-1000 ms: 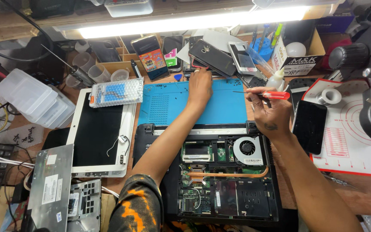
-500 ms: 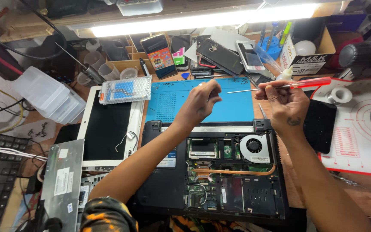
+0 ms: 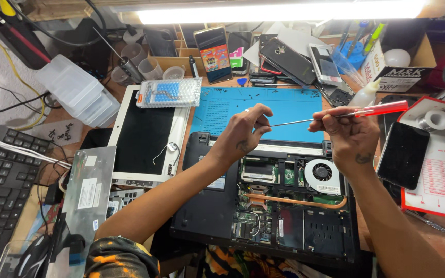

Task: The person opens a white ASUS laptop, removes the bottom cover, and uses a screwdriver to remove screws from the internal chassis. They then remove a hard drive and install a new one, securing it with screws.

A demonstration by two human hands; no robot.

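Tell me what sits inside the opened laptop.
Inside the laptop: a round fan, a copper pipe and green circuit boards. The left forearm covers part of the base; the right forearm hides its right edge.

both hands pinch a red-handled screwdriver (image 3: 346, 115) above the laptop (image 3: 269, 206).

Blue mat (image 3: 222, 110) lies bare; phones (image 3: 289, 59) crowd behind.

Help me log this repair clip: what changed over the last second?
The left hand left the blue mat and rose to pinch the tip of the red-handled screwdriver, which the right hand keeps holding, now level. The opened laptop stayed put.
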